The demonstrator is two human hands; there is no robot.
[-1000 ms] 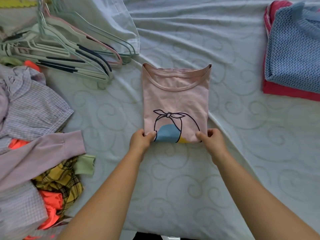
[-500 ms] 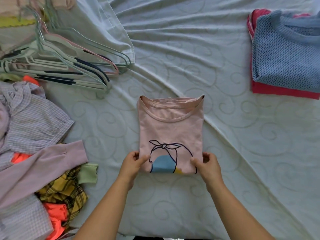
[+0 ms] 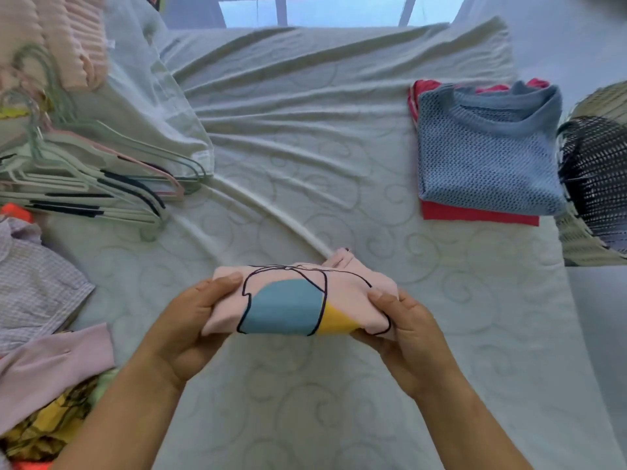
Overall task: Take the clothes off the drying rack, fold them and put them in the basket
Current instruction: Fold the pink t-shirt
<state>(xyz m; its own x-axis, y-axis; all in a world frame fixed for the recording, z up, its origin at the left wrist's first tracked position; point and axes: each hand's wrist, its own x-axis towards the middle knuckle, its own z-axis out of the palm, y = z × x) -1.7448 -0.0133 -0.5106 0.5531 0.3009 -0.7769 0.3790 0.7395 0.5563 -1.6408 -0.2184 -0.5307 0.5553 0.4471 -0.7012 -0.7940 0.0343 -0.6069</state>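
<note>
A pink T-shirt (image 3: 349, 293) with a blue and yellow print is folded into a small bundle and held just above the bed. My left hand (image 3: 190, 320) grips its left end, and my right hand (image 3: 403, 330) grips its right end. At the right of the bed lies a stack of folded clothes: a blue knit sweater (image 3: 488, 154) on top of a red garment (image 3: 478, 215). A dark mesh basket (image 3: 597, 178) shows at the right edge, beside the bed.
A heap of plastic hangers (image 3: 84, 178) lies at the left. Unfolded clothes (image 3: 40, 300) are piled at the lower left: a checked shirt, a lilac sleeve, yellow plaid and orange pieces. The pale sheet (image 3: 305, 147) is wrinkled.
The pink T-shirt was lying flat with both hands at its bottom edge. It is now folded over into a short bundle and lifted off the sheet. The view has tilted up toward the bed's far end.
</note>
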